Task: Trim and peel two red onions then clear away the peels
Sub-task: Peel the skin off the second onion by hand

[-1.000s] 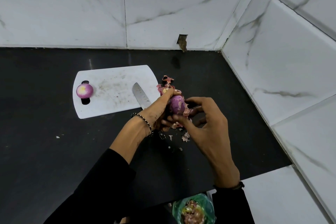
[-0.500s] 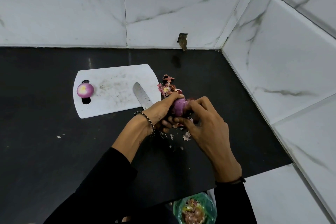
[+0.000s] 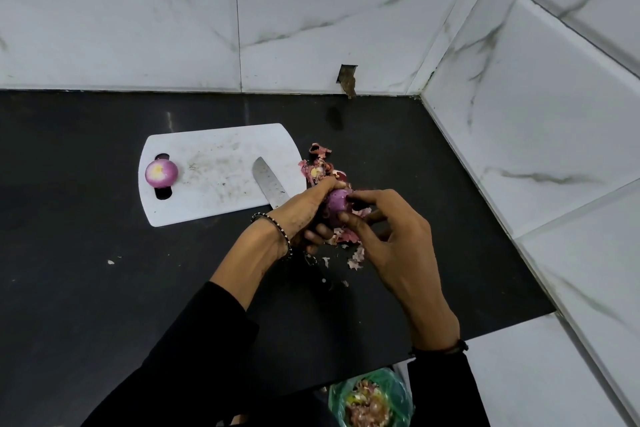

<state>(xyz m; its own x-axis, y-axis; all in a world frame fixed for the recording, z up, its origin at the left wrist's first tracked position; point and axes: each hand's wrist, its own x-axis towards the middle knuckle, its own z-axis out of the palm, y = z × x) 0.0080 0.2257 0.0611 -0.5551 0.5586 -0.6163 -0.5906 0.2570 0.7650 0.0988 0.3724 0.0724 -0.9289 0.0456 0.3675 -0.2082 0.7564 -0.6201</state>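
A purple red onion (image 3: pixel 336 203) is held above the black counter between both hands. My left hand (image 3: pixel 300 211) cups it from the left; the thumb and forefinger of my right hand (image 3: pixel 391 239) pinch its right side. A peeled, trimmed onion (image 3: pixel 161 174) rests on the left end of the white cutting board (image 3: pixel 214 163). A knife blade (image 3: pixel 269 186) lies on the board's right end, its handle hidden under my left hand. Peels (image 3: pixel 320 166) are heaped beyond my hands, and smaller scraps (image 3: pixel 355 255) lie beneath them.
The black counter (image 3: pixel 86 288) fills a corner of white marble walls at the back and right. Below its front edge a green bag (image 3: pixel 372 399) holds onion peels. A small white crumb (image 3: pixel 110 262) lies left of my forearm.
My right hand closed in on the onion, then spread again with thumb and forefinger staying on it. The onion turned a little in my left hand. Board, knife and other onion stayed put.
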